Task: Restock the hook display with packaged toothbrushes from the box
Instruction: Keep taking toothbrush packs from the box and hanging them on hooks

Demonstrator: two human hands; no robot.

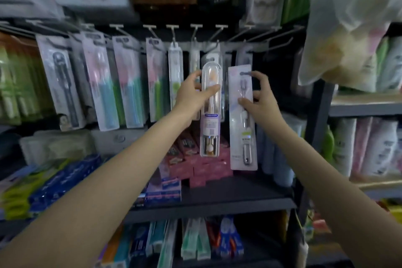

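- A clear-cased toothbrush pack [210, 111] sits in the left hand [191, 95], fingers curled round it, just below the hook rail [195, 28].
- The right hand [258, 102] pinches a flat carded toothbrush pack [242, 124] beside it.
- Risk: either hang hole could miss its hook and the pack drop onto the pink boxes [195, 167] on the shelf below.
- No box is visible.

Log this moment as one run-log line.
left hand: grips clear toothbrush case | right hand: grips flat toothbrush pack | both raised at hook row | neither visibly hung
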